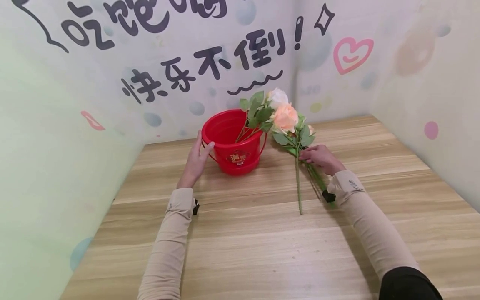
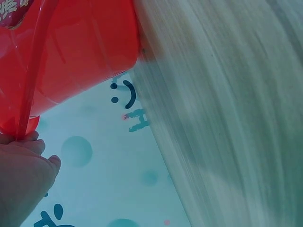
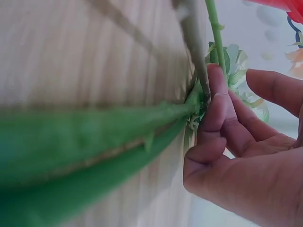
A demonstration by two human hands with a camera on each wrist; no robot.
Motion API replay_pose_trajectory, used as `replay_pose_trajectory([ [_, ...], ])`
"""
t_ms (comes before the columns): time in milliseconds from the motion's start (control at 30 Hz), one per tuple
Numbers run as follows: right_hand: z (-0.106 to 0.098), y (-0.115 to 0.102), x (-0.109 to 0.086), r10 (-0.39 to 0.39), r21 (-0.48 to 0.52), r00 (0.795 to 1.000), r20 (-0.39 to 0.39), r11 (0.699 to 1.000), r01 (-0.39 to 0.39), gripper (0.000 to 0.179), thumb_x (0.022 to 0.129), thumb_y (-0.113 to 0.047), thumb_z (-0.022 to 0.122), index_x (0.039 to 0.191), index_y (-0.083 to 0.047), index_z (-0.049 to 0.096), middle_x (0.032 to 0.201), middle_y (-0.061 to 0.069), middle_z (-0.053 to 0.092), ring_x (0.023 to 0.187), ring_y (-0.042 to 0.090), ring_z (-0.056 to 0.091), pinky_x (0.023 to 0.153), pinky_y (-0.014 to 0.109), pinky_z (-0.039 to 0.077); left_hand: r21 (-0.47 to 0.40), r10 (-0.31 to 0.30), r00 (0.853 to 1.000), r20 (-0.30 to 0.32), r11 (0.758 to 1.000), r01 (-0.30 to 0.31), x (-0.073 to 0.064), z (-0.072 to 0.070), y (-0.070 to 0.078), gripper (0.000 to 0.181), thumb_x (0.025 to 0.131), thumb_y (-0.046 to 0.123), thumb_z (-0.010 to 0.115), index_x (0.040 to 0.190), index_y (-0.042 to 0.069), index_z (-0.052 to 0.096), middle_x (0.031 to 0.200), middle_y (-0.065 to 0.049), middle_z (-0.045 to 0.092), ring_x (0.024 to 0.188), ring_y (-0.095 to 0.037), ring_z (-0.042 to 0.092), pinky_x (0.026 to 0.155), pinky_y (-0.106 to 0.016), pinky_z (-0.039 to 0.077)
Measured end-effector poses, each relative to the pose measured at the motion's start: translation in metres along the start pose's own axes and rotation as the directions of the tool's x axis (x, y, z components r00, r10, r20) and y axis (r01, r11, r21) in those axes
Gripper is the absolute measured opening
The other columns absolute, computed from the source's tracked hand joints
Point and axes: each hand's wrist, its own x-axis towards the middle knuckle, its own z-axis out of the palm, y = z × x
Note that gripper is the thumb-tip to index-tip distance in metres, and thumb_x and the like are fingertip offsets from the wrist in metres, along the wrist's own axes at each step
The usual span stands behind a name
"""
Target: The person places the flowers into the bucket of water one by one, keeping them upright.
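A red bucket stands on the table with flower stems leaning inside it. My left hand touches its left side at the rim, fingers extended and thumb spread; in the left wrist view the fingers meet the rim by the handle. Right of the bucket, my right hand reaches among green stems, fingers loosely bent. In the right wrist view its fingertips touch a stem, while the thumb stands apart. A peach rose and a white rose show beyond.
Thicker green stems lie on the wooden table under the right wrist. A printed wall cloth rises right behind the bucket and along both sides.
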Motion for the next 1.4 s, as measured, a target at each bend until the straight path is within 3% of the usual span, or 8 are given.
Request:
replay_pose_trajectory([
  [133,0.000,0.000,0.001,0.000,0.086,1.000,0.022,0.996,-0.002,0.044,0.103,0.000,0.058,0.140,0.020,0.046,0.088,-0.005,0.074,0.075,0.003,0.063,0.068,0.015,0.052,-0.003,-0.010,1.000,0.003,1.000,0.010,0.000,0.000,-0.001,0.078,0.107,0.043,0.050,0.167,0.011,0.011,0.172,-0.003,0.015,0.157,-0.023,0.014,0.124,-0.049,0.019],
  [233,0.001,0.000,0.000,0.001,0.095,1.000,0.027,0.995,-0.003,0.042,0.102,0.000,0.059,0.137,0.020,0.049,0.088,-0.004,0.075,0.076,0.004,0.064,0.067,0.015,0.051,-0.005,-0.020,1.000,0.006,1.000,0.020,-0.001,-0.001,-0.001,0.081,0.106,0.047,0.051,0.167,0.013,0.010,0.172,-0.002,0.015,0.157,-0.023,0.014,0.124,-0.050,0.020],
  [533,0.005,-0.008,-0.002,-0.049,-0.122,0.999,-0.009,0.991,0.048,0.033,0.096,-0.003,0.068,0.121,0.019,0.064,0.091,0.005,0.075,0.076,0.008,0.063,0.069,0.021,0.052,-0.013,-0.026,1.000,0.005,1.000,0.027,-0.002,0.000,0.001,0.082,0.105,0.047,0.052,0.168,0.015,0.010,0.172,-0.002,0.015,0.157,-0.025,0.014,0.122,-0.053,0.024],
  [933,0.005,0.002,0.009,-0.061,-0.034,0.998,0.023,0.998,0.061,0.038,0.100,-0.002,0.061,0.128,0.023,0.056,0.085,-0.005,0.072,0.078,0.004,0.059,0.068,0.019,0.046,-0.013,-0.025,1.000,-0.001,1.000,0.025,-0.002,0.000,0.002,0.082,0.105,0.047,0.053,0.167,0.014,0.012,0.172,-0.002,0.016,0.157,-0.025,0.015,0.121,-0.053,0.026],
  [1400,0.008,0.002,0.007,-0.059,-0.056,0.998,0.001,0.997,0.059,0.042,0.101,-0.006,0.061,0.133,0.020,0.054,0.090,-0.004,0.068,0.088,0.010,0.058,0.077,0.024,0.047,-0.019,-0.025,1.000,0.003,0.999,0.025,-0.002,0.000,0.001,0.081,0.105,0.046,0.053,0.167,0.014,0.011,0.172,-0.001,0.016,0.157,-0.024,0.015,0.122,-0.052,0.026],
])
